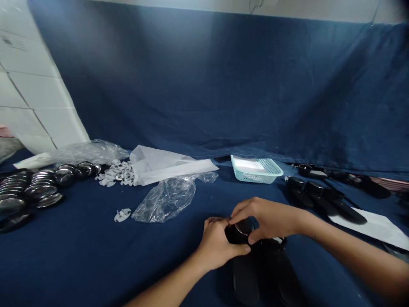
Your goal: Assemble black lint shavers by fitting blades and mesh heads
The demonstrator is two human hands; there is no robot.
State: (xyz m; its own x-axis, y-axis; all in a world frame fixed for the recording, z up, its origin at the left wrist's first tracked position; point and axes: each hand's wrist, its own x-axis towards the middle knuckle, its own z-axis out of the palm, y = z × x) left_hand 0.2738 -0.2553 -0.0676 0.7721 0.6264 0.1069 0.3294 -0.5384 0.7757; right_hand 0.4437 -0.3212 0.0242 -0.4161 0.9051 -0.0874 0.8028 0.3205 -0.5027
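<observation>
My left hand (217,243) is wrapped around the rounded head of a black long-handled piece (245,277), its thumb lying across the near side. From the right, my right hand (263,217) curls its thumb and fingers around a glossy black round cap (244,227) at that head. How the cap sits on the piece is partly covered by my fingers. Just right of it, another dark handle (281,273) lies alongside, with a small whitish part (278,240) near its top.
Glossy black oval covers (41,187) lie in rows at far left. Beside them are a heap of white plastic parts (118,172), a single white part (122,215), clear plastic bags (166,200) and a light blue basket (257,177). More black pieces (319,198) and white paper (373,226) lie right.
</observation>
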